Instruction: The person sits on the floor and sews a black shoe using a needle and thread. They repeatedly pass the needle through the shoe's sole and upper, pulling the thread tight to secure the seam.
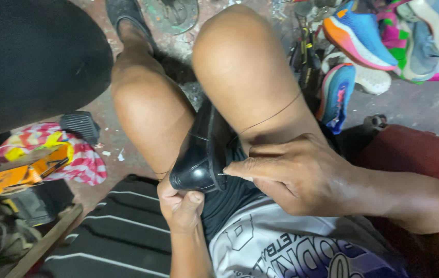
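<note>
A black leather shoe is wedged between my knees, toe toward me. My left hand grips the toe from below, thumb pressed on its front edge. My right hand rests on my right thigh, its fingertips pinching a small needle at the shoe's edge near the toe. A thin dark thread runs from that spot up across my right knee.
Several bright running shoes lie on the floor at the upper right, with tools beside them. A red and yellow cloth and an orange box sit at the left. A round metal disc lies beyond my feet.
</note>
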